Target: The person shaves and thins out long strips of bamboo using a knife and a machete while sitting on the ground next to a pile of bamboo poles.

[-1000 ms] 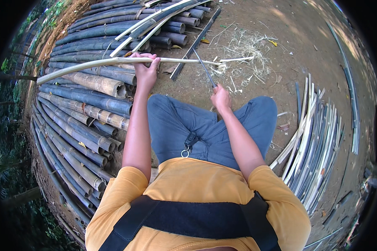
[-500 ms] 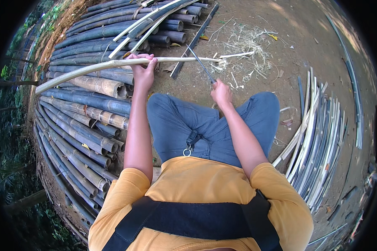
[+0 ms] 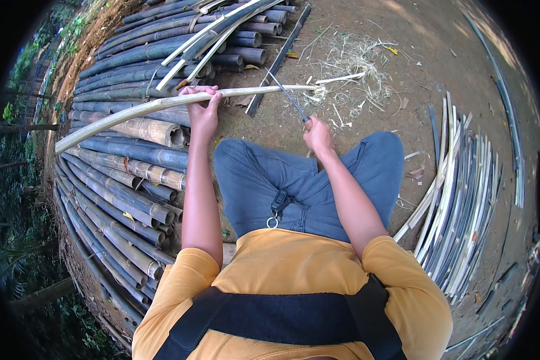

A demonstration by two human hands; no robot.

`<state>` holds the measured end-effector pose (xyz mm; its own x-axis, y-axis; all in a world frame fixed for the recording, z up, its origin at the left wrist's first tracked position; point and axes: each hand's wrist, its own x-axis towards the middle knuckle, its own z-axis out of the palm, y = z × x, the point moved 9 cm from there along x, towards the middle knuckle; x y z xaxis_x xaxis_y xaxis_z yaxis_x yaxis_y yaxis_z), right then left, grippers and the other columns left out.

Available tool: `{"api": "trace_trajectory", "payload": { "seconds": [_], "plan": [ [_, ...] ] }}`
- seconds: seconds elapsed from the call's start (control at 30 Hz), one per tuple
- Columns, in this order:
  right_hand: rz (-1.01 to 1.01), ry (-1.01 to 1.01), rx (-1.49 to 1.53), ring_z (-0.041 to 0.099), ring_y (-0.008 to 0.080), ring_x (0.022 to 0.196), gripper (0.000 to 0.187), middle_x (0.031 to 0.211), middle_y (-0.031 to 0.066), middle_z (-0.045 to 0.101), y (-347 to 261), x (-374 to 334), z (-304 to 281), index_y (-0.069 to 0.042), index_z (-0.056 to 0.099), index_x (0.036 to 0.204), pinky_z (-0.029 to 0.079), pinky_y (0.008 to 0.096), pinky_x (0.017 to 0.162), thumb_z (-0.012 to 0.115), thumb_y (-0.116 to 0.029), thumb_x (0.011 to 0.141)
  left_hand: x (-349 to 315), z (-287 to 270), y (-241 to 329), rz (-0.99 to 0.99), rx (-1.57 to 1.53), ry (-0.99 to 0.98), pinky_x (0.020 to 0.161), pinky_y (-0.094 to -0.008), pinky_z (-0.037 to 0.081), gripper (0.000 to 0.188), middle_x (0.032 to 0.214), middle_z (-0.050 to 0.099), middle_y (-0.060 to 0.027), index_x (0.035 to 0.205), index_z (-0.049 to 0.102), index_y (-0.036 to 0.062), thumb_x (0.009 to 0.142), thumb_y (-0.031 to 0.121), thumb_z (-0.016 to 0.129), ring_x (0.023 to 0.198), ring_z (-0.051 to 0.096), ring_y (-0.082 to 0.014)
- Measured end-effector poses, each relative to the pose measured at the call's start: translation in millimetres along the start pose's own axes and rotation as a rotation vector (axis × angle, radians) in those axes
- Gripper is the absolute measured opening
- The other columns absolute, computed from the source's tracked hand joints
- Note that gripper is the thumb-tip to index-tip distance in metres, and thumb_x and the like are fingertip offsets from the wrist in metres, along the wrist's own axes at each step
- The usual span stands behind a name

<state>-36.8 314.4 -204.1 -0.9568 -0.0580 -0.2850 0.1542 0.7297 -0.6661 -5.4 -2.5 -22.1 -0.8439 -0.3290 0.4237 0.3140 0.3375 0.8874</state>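
A long pale bamboo strip (image 3: pixel 138 108) runs crosswise in front of my knees, its left part reaching over the bamboo poles. My left hand (image 3: pixel 203 108) is closed round it near the middle, thumb and fingers pinching its sides. In my right hand (image 3: pixel 318 134) is the handle of a knife (image 3: pixel 291 99) with a long, thin, dark blade. The blade slants up and left, crossing the strip close to its right end. Curled pale shavings (image 3: pixel 321 94) cluster at that end.
Stacked bamboo poles (image 3: pixel 162 157) fill the left side. Pale split strips (image 3: pixel 210 39) lie on the far poles. More shavings (image 3: pixel 357 66) litter the dirt ahead. A pile of split strips (image 3: pixel 462 198) lies to my right, with a long dark strip (image 3: pixel 509 114) beyond.
The bamboo strip's left end has dropped slightly, and its middle sits a little lower. Both hands keep their holds, and the knife stays across the strip. The whole view has shifted slightly.
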Motion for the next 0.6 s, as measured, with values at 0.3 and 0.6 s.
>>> {"api": "trace_trajectory", "payload": {
  "seconds": [0.3, 0.6],
  "plan": [
    [0.043, -0.004, 0.038, 0.067, 0.0409, 0.099, 0.019, 0.100, 0.0209, 0.070, 14, 7, 15, -0.014, 0.061, 0.110, 0.052, 0.0525, 0.082, 0.055, -0.025, 0.097, 1, 10, 12, 0.011, 0.027, -0.022, 0.102, -0.0397, 0.047, 0.054, 0.104, 0.056, -0.0080, 0.118, 0.024, 0.0104, 0.090, -0.007, 0.066, 0.112, 0.061, -0.0247],
    [-0.024, 0.019, -0.042, 0.068, 0.0425, 0.093, 0.018, 0.094, 0.0208, 0.071, 0, 1, 19, -0.016, 0.062, 0.110, 0.052, 0.0537, 0.080, 0.057, -0.025, 0.095, 0, 5, 6, -0.007, 0.018, 0.004, 0.103, -0.0399, 0.045, 0.055, 0.100, 0.057, -0.0076, 0.118, 0.025, 0.0083, 0.088, -0.009, 0.067, 0.108, 0.062, -0.0237]
  ]
}}
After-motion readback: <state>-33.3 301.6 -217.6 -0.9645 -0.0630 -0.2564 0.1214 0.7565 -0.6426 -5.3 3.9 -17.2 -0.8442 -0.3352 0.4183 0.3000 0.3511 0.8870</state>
